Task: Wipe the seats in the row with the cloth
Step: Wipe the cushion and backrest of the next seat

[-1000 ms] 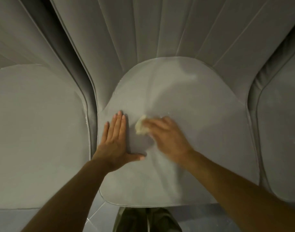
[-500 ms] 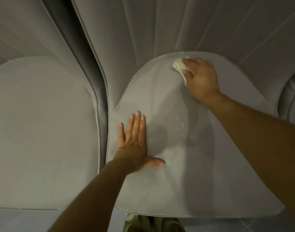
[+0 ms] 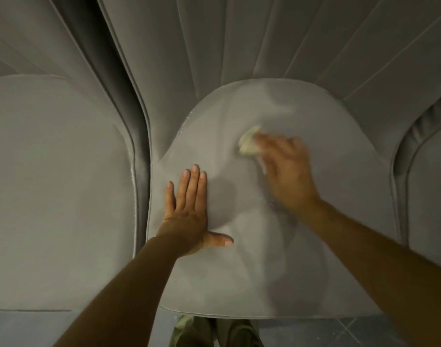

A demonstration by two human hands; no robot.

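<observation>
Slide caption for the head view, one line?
The right hand wipes the middle seat with the cloth; left hand rests flat.

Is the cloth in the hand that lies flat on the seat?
No, the left hand lies flat and bare on the middle seat, while the right hand grips the cloth.
</observation>
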